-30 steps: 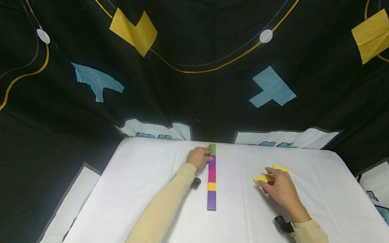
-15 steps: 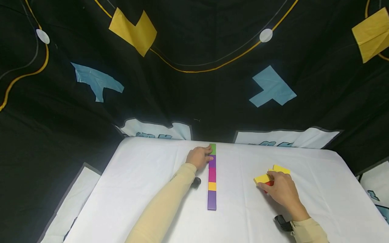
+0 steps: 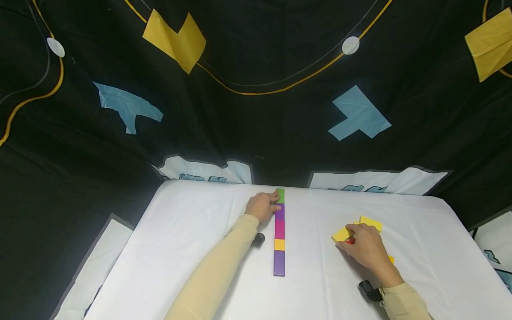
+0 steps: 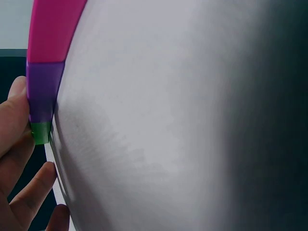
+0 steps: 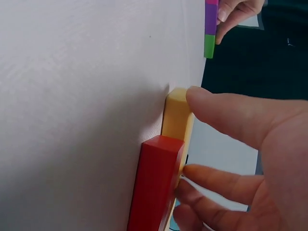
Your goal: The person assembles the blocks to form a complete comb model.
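Observation:
A straight row of coloured blocks runs away from me down the middle of the white table (image 3: 308,284). From the near end come a purple block (image 3: 279,264), an orange one (image 3: 279,244), a pink one (image 3: 279,230), a second purple block (image 3: 279,214) and a green block (image 3: 281,196) at the far edge. My left hand (image 3: 261,207) touches the row's left side at its far end, fingers spread, thumb by the purple block (image 4: 44,89). On the right, my right hand (image 3: 366,249) pinches a yellow block (image 3: 340,234) between thumb and fingers. A red block (image 5: 156,180) lies against it.
Another yellow block (image 3: 371,223) lies just beyond my right hand, and a yellow piece (image 3: 391,259) shows beside the right wrist. A black curtain (image 3: 256,133) hangs behind the table's far edge. Each wrist wears a black camera (image 3: 370,291).
My right hand has shifted slightly left, and the yellow block at its fingertips has moved and turned a little. A yellow piece now shows beside the right wrist. The left hand stays put.

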Demonstrator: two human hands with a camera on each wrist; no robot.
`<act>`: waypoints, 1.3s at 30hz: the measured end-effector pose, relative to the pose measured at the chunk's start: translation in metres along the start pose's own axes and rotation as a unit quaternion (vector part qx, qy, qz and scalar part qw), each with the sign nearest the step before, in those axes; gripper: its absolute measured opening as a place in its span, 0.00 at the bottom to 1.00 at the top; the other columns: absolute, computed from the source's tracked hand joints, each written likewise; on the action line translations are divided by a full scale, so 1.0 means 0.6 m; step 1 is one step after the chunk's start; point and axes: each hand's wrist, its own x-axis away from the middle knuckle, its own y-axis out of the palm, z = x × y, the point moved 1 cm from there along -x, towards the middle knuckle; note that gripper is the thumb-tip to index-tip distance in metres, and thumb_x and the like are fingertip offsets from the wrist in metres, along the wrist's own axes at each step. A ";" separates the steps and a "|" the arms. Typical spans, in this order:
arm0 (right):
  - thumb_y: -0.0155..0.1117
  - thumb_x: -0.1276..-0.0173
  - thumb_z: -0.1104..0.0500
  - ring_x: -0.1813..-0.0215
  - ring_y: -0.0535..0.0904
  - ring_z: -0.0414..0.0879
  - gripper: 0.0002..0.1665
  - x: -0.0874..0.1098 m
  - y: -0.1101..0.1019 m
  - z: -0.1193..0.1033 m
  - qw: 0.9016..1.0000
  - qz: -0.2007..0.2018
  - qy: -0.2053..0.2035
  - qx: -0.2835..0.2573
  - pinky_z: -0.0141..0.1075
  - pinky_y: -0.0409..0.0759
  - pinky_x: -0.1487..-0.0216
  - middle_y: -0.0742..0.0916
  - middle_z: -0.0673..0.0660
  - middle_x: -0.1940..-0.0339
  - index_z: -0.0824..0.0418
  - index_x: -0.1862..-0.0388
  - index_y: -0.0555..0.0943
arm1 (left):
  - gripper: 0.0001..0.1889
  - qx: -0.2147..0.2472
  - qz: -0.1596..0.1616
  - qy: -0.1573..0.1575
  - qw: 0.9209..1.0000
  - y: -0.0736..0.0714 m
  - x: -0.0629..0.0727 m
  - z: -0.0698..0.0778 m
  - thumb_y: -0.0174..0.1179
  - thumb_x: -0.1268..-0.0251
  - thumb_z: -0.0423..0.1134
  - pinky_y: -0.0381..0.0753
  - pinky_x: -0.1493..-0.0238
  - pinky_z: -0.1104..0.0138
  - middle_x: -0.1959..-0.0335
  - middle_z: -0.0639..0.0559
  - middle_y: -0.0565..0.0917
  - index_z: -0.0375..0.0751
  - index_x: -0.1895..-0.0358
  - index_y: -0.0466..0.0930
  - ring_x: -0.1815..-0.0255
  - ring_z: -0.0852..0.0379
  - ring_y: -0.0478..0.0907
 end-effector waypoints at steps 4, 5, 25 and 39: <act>0.81 0.48 0.57 0.55 0.78 0.60 0.33 -0.004 0.001 0.000 1.000 -0.008 -0.017 -0.006 0.54 0.75 0.52 0.86 0.62 0.62 0.74 0.47 0.82 | 0.25 -0.004 0.003 0.003 1.000 0.001 0.000 -0.001 0.68 0.34 0.47 0.73 0.32 0.54 0.30 0.59 0.74 0.50 0.35 0.79 0.30 0.47 0.72; 0.81 0.48 0.57 0.54 0.78 0.60 0.33 -0.004 0.001 0.000 1.000 -0.011 -0.018 -0.008 0.54 0.75 0.51 0.86 0.63 0.60 0.74 0.47 0.82 | 0.25 -0.005 0.003 0.003 1.000 0.001 0.000 -0.001 0.68 0.34 0.48 0.73 0.33 0.54 0.30 0.59 0.74 0.50 0.35 0.79 0.30 0.47 0.72; 0.77 0.43 0.47 0.53 0.77 0.66 0.39 -0.007 0.012 -0.019 0.999 -0.026 0.011 0.014 0.58 0.76 0.50 0.85 0.67 0.61 0.78 0.46 0.79 | 0.24 0.004 0.004 0.010 1.000 -0.003 0.003 0.001 0.67 0.34 0.47 0.72 0.33 0.51 0.30 0.57 0.74 0.48 0.35 0.80 0.30 0.46 0.72; 0.77 0.45 0.50 0.52 0.76 0.67 0.38 -0.011 0.016 -0.024 1.000 -0.008 0.016 0.021 0.58 0.76 0.50 0.84 0.74 0.51 0.78 0.46 0.80 | 0.25 -0.004 0.001 0.002 1.000 -0.001 0.002 0.000 0.67 0.34 0.48 0.73 0.33 0.52 0.30 0.59 0.74 0.50 0.35 0.79 0.30 0.46 0.72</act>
